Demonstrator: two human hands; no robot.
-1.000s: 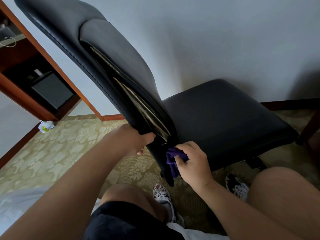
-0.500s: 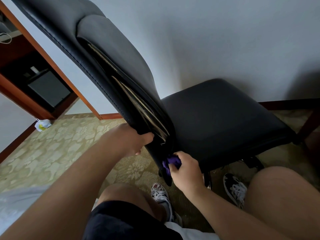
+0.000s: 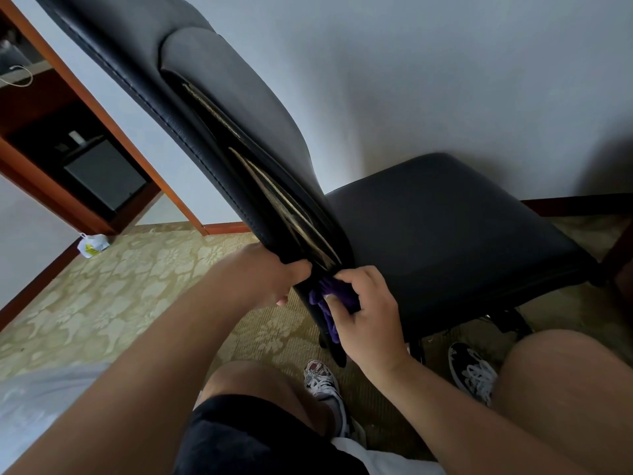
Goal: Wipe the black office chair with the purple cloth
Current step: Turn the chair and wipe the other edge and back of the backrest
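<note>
Both hands are seen at the lower end of the black office chair (image 3: 428, 217), whose backrest (image 3: 219, 80) is tilted from 11 o'clock down toward the middle of the view. The left hand (image 3: 270, 279) is curled round the rear edge of the backrest near its bottom, with the thumb laid over that edge toward 3 o'clock; nothing else is held by it. The right hand (image 3: 370, 317) is placed just beside it at 4 o'clock and is closed on the purple cloth (image 3: 329, 306). The cloth is bunched between thumb and fingers and pressed against the narrow foot of the backrest, where the seat (image 3: 479, 255) is met. A fold of the cloth is left hanging toward 6 o'clock along the dark edge.

The seat is spread out toward 3 o'clock, in front of a pale wall (image 3: 445, 80). A patterned carpet (image 3: 120, 296) is seen under the chair. Two sneakers (image 3: 320, 378) are set on it at 6 o'clock, between bare knees, and black shorts (image 3: 260, 440) are seen at the bottom edge. A wooden frame (image 3: 174, 197) is seen at 9 o'clock, and a small white bag (image 3: 91, 244) is lying on the carpet near its base
</note>
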